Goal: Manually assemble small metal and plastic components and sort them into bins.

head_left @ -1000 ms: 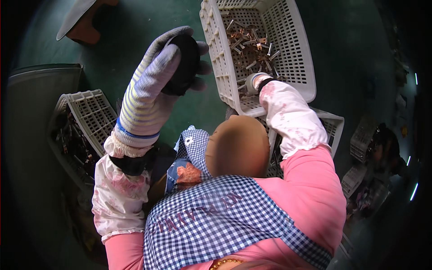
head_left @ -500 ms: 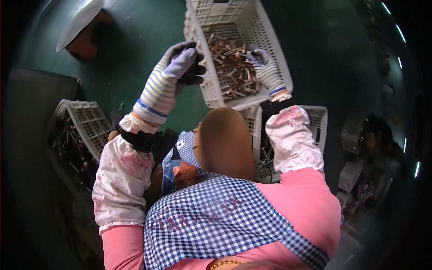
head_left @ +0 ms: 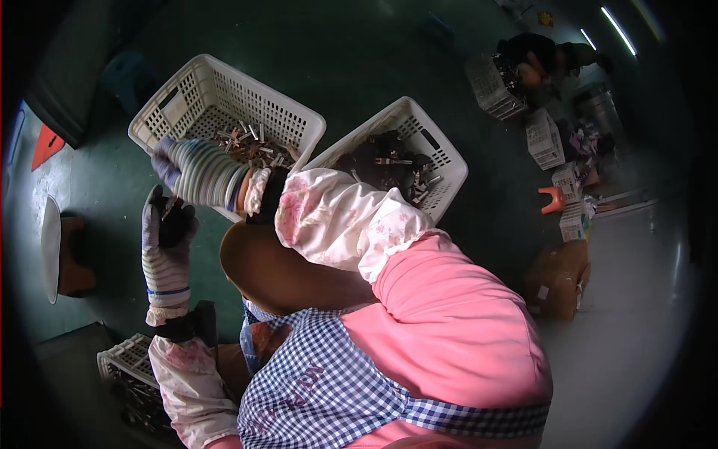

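Note:
My left hand (head_left: pixel 168 243), in a striped glove with a dark palm, is raised left of the near-left wall of a white crate (head_left: pixel 262 105). Its fingers are curled; a small pale bit shows at the fingertips, too small to name. Just above it, my right hand (head_left: pixel 206 173) reaches across in a matching glove, its fingers bent down toward the left hand. What the right fingers hold, if anything, is hidden. Inside the crate lie several small copper- and silver-coloured metal strips (head_left: pixel 258 148), partly covered by my right hand and wrist.
A second white crate (head_left: pixel 449 161) with dark pieces and metal strips stands to the right, partly behind my right sleeve. Another crate (head_left: pixel 131 359) of dark parts is at lower left. Near the left rim is a stool (head_left: pixel 71 258). A person (head_left: pixel 535 60) bends among crates at far right.
My right hand has left the crate of metal strips and moved left, close to my left hand. The whole view has swung, bringing the second crate into fuller sight.

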`<state>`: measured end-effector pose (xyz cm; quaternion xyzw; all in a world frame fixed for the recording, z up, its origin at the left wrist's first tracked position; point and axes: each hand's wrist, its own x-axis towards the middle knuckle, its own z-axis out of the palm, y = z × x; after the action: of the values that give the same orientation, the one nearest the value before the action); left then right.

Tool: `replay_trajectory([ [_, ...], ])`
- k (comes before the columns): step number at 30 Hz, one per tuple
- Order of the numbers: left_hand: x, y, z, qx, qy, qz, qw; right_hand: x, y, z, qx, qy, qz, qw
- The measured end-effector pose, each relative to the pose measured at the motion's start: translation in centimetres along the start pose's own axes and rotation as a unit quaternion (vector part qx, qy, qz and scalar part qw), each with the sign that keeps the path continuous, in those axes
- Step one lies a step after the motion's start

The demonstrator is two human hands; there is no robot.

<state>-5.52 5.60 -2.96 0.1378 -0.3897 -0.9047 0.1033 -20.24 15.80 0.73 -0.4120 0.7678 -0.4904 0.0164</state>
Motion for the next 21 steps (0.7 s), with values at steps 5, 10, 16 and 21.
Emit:
replay_trajectory([
  [5,0.2,0.1,-2.1,-0.062,0.058,0.038,0.996,-1.5,-1.2,0.3,0.007,-0.083,-0.031,0.996],
  [10,-0.1,0.2,-2.8,-0.08,0.083,0.042,0.992,-1.2,-3.1,-2.3,0.03,-0.172,-0.009,0.985],
  [16,0.2,1.1,-2.2,-0.086,0.031,0.04,0.995,-1.8,-3.9,-3.7,0.24,-0.404,0.164,0.867],
  [21,0.5,1.0,-3.2,-0.122,0.021,0.128,0.984,-2.0,-1.6,-2.2,0.491,-0.354,0.162,0.779],
])
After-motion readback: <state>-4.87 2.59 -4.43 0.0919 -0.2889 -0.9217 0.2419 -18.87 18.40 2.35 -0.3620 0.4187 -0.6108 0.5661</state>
